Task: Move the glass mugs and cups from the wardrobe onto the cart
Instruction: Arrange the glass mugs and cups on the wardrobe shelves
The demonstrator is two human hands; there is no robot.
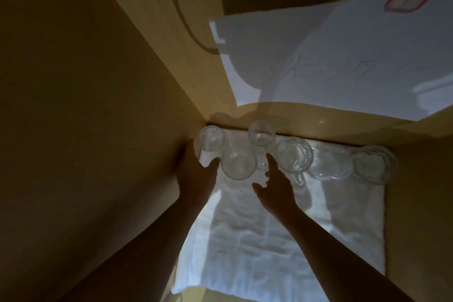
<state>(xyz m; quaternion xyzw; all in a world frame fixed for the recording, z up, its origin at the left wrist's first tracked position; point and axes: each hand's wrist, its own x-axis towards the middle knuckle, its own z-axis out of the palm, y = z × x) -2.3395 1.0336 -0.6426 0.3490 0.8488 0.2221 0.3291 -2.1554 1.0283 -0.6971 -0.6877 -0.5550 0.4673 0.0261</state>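
hands (pixel 235 179) spread (empty) | flanking glass cup (pixel 239 165) — white cloth (pixel 269 240) beneath

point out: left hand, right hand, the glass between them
left hand (pixel 196 174): head view, back of the hand.
right hand (pixel 275 187): head view, back of the hand.
glass between them (pixel 238 165): head view, middle of its open mouth.

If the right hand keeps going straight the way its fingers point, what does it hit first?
Probably the small glass just beyond the right hand, between the wide glass and the handled mug. Depth is unclear.
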